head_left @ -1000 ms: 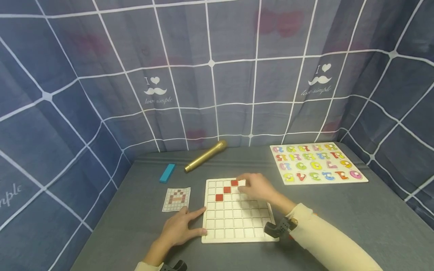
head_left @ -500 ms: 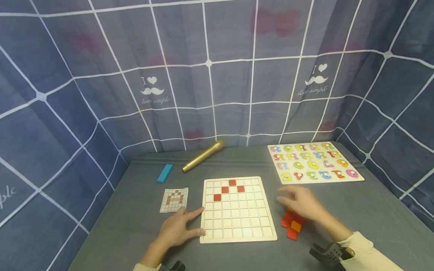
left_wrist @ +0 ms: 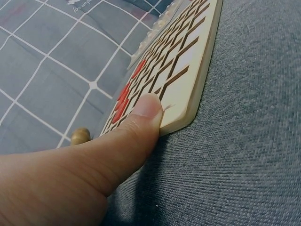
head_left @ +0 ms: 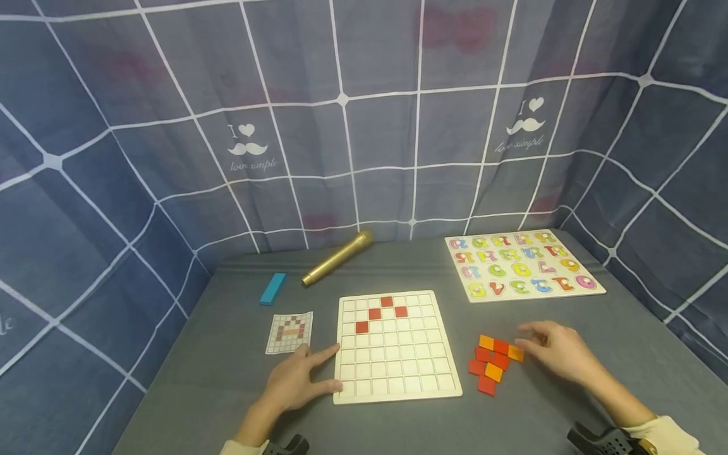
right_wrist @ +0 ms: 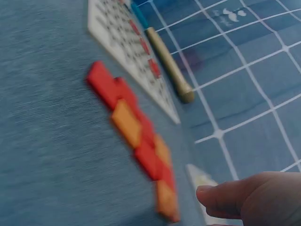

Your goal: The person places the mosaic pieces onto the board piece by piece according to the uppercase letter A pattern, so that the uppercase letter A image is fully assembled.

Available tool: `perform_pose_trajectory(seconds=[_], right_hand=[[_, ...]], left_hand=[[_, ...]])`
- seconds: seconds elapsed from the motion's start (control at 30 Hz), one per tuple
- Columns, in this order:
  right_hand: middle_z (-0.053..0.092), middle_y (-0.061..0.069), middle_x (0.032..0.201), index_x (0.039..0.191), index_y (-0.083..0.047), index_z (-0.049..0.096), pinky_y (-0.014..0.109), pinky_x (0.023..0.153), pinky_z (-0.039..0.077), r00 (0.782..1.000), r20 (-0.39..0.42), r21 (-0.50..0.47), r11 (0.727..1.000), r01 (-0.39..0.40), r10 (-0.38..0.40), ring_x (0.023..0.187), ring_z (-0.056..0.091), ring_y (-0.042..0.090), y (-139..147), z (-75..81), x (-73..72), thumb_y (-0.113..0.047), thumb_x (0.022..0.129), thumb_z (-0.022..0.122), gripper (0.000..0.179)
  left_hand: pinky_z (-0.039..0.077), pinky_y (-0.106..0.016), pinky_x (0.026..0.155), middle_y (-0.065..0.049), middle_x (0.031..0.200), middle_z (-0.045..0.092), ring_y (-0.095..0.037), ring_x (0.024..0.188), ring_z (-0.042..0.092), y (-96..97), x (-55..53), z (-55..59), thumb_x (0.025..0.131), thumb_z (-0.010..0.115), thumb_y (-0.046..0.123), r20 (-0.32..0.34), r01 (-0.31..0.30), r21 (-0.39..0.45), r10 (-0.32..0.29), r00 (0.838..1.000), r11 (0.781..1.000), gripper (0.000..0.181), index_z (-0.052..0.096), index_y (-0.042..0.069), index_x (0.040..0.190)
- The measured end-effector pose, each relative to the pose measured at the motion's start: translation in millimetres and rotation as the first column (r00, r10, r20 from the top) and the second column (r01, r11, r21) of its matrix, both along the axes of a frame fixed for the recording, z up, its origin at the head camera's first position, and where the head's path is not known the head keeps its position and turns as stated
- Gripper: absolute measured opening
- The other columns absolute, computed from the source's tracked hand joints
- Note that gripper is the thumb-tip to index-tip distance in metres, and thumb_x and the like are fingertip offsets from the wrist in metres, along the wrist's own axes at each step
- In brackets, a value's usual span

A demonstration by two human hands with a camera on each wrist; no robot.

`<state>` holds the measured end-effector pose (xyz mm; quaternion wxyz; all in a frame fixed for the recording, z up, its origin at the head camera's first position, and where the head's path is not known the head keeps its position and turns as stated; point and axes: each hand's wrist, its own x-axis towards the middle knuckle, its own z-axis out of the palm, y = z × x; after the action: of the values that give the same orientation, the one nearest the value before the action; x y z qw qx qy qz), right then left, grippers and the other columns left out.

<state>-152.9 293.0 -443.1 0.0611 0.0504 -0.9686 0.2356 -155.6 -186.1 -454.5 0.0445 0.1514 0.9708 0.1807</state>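
Observation:
A cream grid board (head_left: 398,368) lies on the grey cloth, with several red tiles (head_left: 362,327) set in cells near its far side. My left hand (head_left: 292,382) rests along the board's left edge, forefinger and thumb extended. In the left wrist view the thumb (left_wrist: 134,129) touches the board's near corner. To the right of the board lies a cluster of loose red tiles (head_left: 486,385) and orange tiles (head_left: 493,372). My right hand (head_left: 563,357) hovers at the cluster's right side, fingers loosely bent, fingertips right by the rightmost orange tile (head_left: 515,353). Nothing shows in its grip.
A small printed pattern card (head_left: 289,333) lies left of the board. Behind it are a blue block (head_left: 273,289) and a gold microphone-shaped stick (head_left: 337,258). A number puzzle board (head_left: 523,265) sits at the back right. A checked curtain (head_left: 387,139) surrounds the table's back and sides.
My right hand has left the board and moved right, past the loose tiles. Another red tile now shows in the board where that hand was. My left hand keeps its place.

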Motion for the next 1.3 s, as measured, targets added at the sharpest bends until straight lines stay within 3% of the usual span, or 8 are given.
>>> perform_pose_trajectory(seconds=[0.2,0.4,0.53,0.97,1.3], right_hand=[[0.063,-0.001,0.094,0.103,-0.014,0.076,0.028,0.067,0.042,0.994,-0.036,0.044,0.994,-0.102,0.104,0.083,0.052,0.011,-3.0,-10.5,3.3,-0.038,0.079,0.081,0.034],[0.06,-0.003,0.092,0.103,-0.015,0.076,0.029,0.069,0.038,0.986,-0.07,0.085,0.986,-0.145,0.152,0.085,0.049,0.012,-10.9,-13.3,0.7,-0.036,0.076,0.083,0.035],[0.06,-0.001,0.091,0.101,-0.013,0.076,0.032,0.07,0.041,0.985,-0.089,0.077,0.987,-0.14,0.147,0.085,0.051,0.015,-13.9,-14.3,-2.4,-0.032,0.077,0.083,0.032],[0.065,0.003,0.091,0.097,-0.008,0.076,0.038,0.072,0.048,0.992,-0.035,0.009,0.993,-0.12,0.12,0.085,0.059,0.02,-12.2,-13.2,-10.6,-0.023,0.078,0.082,0.025],[0.068,0.007,0.091,0.097,-0.007,0.074,0.041,0.072,0.048,0.999,-0.011,0.003,0.999,-0.052,0.052,0.085,0.059,0.023,-12.7,-16.7,-18.2,-0.026,0.079,0.081,0.027]], left_hand=[[0.032,-0.027,0.052,-0.004,0.094,0.051,-0.013,0.065,0.04,-0.1,0.4,0.6,0.071,0.07,0.07,-0.002,-0.017,-0.02,0.017,1.0,1.0,0.077,0.052,0.043,0.14],[0.033,-0.028,0.052,-0.006,0.098,0.053,-0.013,0.067,0.042,-0.5,0.3,-1.7,0.071,0.069,0.072,0.007,-0.015,-0.026,0.015,1.0,1.0,0.078,0.051,0.044,0.14],[0.035,-0.029,0.053,-0.009,0.102,0.055,-0.014,0.069,0.043,-0.4,0.0,-1.8,0.07,0.069,0.072,0.0,-0.022,-0.024,0.022,1.0,0.999,0.078,0.051,0.044,0.14],[0.029,-0.026,0.051,-0.001,0.089,0.047,-0.011,0.063,0.037,-1.1,-0.6,-2.8,0.071,0.069,0.072,-0.024,-0.002,-0.017,0.001,1.0,1.0,0.077,0.052,0.042,0.14],[0.028,-0.025,0.05,0.0,0.086,0.045,-0.011,0.062,0.033,-1.3,0.0,-3.3,0.073,0.069,0.07,-0.025,0.015,0.003,-0.015,1.0,1.0,0.076,0.053,0.039,0.141]])
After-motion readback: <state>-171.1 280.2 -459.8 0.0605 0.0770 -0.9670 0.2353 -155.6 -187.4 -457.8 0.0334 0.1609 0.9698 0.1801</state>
